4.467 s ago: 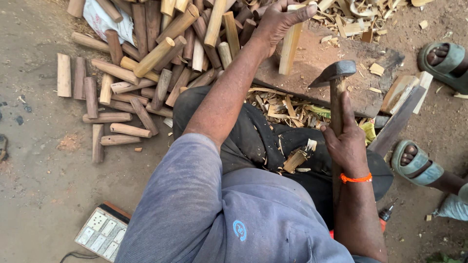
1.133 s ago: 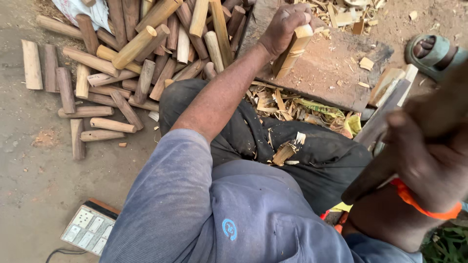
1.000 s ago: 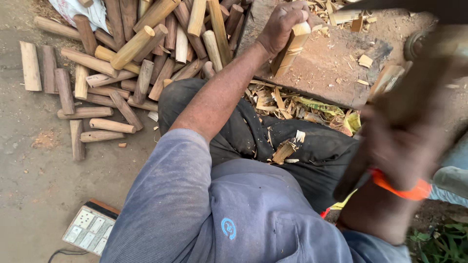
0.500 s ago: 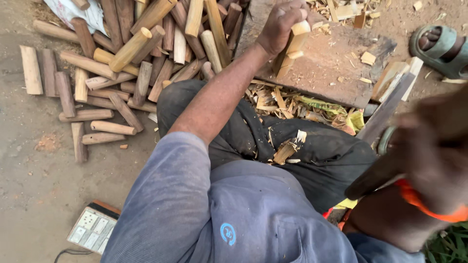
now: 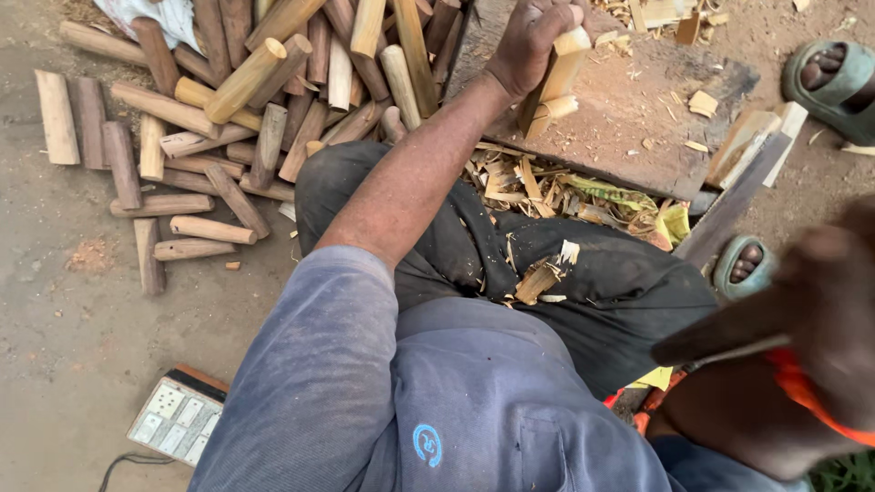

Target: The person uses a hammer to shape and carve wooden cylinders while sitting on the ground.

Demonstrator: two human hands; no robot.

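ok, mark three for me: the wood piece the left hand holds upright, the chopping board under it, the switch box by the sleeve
wood piece (image 5: 563,66), head view, on its pale upper face.
chopping board (image 5: 629,128), head view, on bare surface right of the piece.
switch box (image 5: 176,424), head view, on its white front panel.

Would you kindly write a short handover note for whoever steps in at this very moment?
Left hand: gripping a pale wood piece stood nearly upright on the chopping board.
Right hand: raised close to the camera, blurred, holding a dark tool handle; its head is not visible.
Things: pile of wood sticks on the ground to the left; shavings lie between board and lap.
Done: the shavings suggest some trimming already.
Left: the held piece looks only partly shaped; many sticks wait in the pile.
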